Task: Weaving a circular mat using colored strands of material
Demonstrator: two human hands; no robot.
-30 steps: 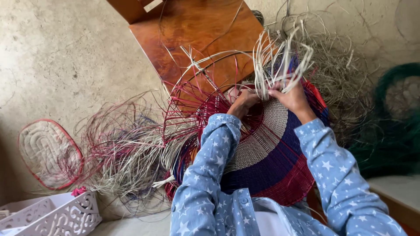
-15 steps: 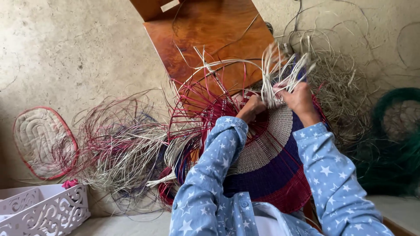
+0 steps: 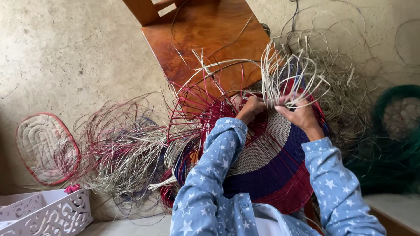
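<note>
A round woven basket base [image 3: 271, 166] lies tilted in front of me, with a cream centre, then a navy band and a red band. Long red spokes [image 3: 197, 113] fan out from its left rim. My left hand [image 3: 250, 108] grips the weave at the top edge of the cream part. My right hand [image 3: 299, 114] pinches a bunch of cream strands [image 3: 288, 74] that loop upward. Both arms wear blue sleeves with white stars.
A brown wooden chair seat [image 3: 205, 39] stands beyond the basket. Loose cream, red and purple strands [image 3: 118, 153] pile on the left. An oval woven mat [image 3: 43, 146] leans further left. A white openwork box [image 3: 43, 212] sits bottom left. Green coils [image 3: 393, 131] lie at the right.
The cream strands in my right hand have spread and looped higher. Both hands stay at the basket's top edge; the view has shifted slightly.
</note>
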